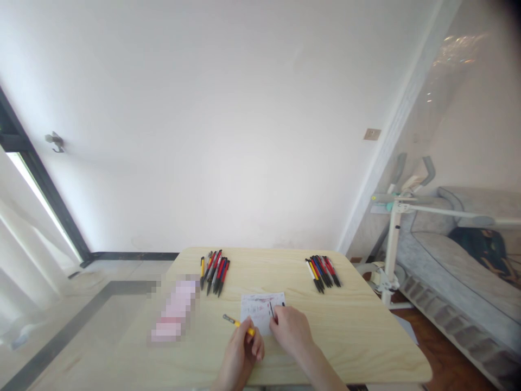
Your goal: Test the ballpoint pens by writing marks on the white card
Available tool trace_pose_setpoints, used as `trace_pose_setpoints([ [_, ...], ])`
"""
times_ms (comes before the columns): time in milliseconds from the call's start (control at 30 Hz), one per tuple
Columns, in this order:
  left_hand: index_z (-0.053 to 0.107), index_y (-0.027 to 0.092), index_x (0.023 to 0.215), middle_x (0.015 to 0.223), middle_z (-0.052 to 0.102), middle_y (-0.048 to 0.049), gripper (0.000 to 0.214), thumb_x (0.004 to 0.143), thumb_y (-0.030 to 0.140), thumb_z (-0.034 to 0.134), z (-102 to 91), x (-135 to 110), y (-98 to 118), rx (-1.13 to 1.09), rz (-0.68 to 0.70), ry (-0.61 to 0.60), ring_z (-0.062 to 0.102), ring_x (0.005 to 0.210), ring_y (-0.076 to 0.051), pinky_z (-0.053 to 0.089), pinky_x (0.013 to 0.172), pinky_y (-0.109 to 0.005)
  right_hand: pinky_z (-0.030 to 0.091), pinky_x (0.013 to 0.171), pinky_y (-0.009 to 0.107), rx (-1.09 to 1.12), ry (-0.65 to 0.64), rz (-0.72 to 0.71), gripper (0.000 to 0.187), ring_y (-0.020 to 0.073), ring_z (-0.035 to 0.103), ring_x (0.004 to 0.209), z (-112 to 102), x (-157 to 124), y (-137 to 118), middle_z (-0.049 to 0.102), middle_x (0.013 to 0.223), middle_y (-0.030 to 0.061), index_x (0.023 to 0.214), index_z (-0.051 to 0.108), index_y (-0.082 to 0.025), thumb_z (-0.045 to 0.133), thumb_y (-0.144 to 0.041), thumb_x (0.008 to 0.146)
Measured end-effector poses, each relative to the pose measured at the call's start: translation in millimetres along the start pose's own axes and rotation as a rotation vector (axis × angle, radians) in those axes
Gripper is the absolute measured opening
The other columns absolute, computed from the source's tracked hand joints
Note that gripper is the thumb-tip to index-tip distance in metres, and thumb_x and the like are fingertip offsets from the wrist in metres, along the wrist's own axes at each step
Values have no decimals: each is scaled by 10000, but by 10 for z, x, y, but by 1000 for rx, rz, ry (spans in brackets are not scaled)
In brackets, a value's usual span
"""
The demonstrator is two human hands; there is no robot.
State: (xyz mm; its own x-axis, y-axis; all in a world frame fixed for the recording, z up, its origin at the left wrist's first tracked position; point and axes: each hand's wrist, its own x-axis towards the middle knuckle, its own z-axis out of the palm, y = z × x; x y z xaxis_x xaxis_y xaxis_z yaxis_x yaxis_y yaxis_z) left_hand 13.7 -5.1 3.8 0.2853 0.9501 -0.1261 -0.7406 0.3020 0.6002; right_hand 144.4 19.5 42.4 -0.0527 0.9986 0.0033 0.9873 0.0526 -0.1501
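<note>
Left hand (241,354), low in the frame just left of centre, is curled shut around the back end of a yellow pen (236,322), whose dark tip points toward the left side of the picture and lies low over the table (358,331). Right hand (290,329), just beside it at lower centre, has its fingers drawn together and seems to pinch a thin dark stick (271,309), too small to identify, which stands over a small white paper (255,305). That paper lies flat on the pale wood in front of both hands and carries faint reddish scribbles. Farther back, toward the table's far left, sits a bunch of pens (214,270) in red, black and yellow, packed side by side. A second bunch of pens (323,271), with blue among them, lies toward the far right, well apart from the first. A blurred pink patch (175,312) covers something at the left of the paper. Beyond the table, at the right edge of the frame, a grey sofa (456,260) stands behind a white stand (393,244).
</note>
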Motion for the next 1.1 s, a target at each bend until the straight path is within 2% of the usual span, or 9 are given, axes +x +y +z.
trace_pose_setpoints([
  [1100, 348, 201, 509, 376, 378, 50, 360, 805, 372, 459, -7, 11, -3, 1, 3, 5, 361, 350, -87, 228, 427, -238, 382, 587, 265, 11, 25, -8, 205, 207, 628, 704, 48, 17, 34, 677, 729, 64, 733, 634, -210, 451, -286, 786],
])
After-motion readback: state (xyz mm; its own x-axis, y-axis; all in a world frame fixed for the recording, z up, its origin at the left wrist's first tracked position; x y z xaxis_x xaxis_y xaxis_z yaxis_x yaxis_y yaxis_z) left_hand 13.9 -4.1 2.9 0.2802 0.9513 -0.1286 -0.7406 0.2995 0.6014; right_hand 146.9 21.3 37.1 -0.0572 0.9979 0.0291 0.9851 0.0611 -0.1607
